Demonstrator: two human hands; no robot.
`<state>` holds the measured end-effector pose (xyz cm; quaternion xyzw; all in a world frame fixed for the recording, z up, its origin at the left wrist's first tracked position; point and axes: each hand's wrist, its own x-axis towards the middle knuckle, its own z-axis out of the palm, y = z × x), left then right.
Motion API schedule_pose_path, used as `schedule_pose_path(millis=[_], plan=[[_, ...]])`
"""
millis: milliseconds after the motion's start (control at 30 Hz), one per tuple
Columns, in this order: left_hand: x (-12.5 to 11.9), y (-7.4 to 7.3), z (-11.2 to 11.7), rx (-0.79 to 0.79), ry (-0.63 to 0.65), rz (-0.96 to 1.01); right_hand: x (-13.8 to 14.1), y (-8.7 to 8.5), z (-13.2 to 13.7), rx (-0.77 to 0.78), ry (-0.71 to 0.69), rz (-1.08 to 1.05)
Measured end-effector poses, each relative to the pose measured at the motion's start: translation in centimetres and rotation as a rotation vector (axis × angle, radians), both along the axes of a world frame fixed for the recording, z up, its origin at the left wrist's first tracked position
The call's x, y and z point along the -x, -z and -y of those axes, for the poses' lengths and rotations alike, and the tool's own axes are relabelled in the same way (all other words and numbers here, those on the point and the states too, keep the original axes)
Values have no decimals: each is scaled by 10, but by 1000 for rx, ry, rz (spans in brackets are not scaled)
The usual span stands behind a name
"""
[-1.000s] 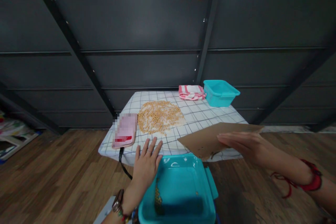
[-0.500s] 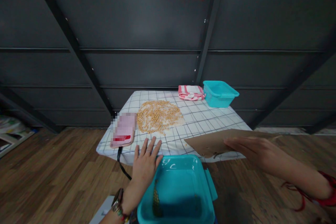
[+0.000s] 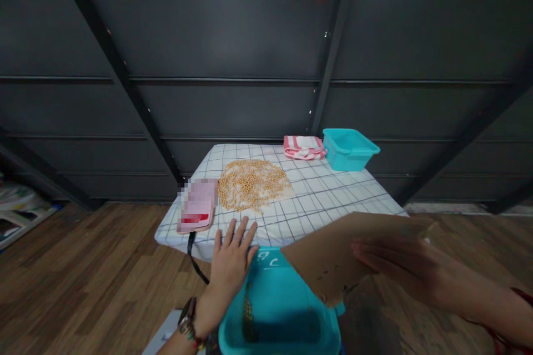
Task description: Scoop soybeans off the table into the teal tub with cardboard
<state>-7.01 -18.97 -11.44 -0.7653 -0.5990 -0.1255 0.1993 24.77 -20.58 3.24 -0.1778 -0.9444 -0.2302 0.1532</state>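
My left hand (image 3: 231, 263) lies flat with fingers spread on the near edge of the checked tablecloth (image 3: 325, 194), touching the rim of a turquoise tub (image 3: 270, 321) held below the table edge. A few yellow beans lie inside the tub. My right hand (image 3: 395, 263) grips a brown cardboard sheet (image 3: 333, 263), tilted so its corner dips over the tub's right rim. A flat pile of yellow beans (image 3: 252, 184) is spread on the cloth beyond my left hand.
A pink pouch (image 3: 196, 208) lies at the table's left edge with a black cord hanging down. A second turquoise tub (image 3: 348, 148) and a folded pink-striped cloth (image 3: 303, 146) sit at the far right. Dark metal wall behind, wooden floor around.
My right hand has tilted the cardboard and swung it left and down, so its corner now overlaps the near tub. My left hand has stayed in place.
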Motion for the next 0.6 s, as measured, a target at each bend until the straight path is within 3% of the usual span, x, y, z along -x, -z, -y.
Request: schedule_pose_path(millis=[133, 333, 500, 600], plan=[[1, -1, 0, 0, 3, -20, 5, -5, 4, -6, -26, -3], [2, -1, 2, -5, 10, 10, 1, -8, -15, -17, 96, -53], [3, -1, 1, -4, 11, -14, 6, -1, -39, 98, 133, -78], [3, -2, 1, -6, 7, -23, 14, 7, -52, 64, 94, -127]])
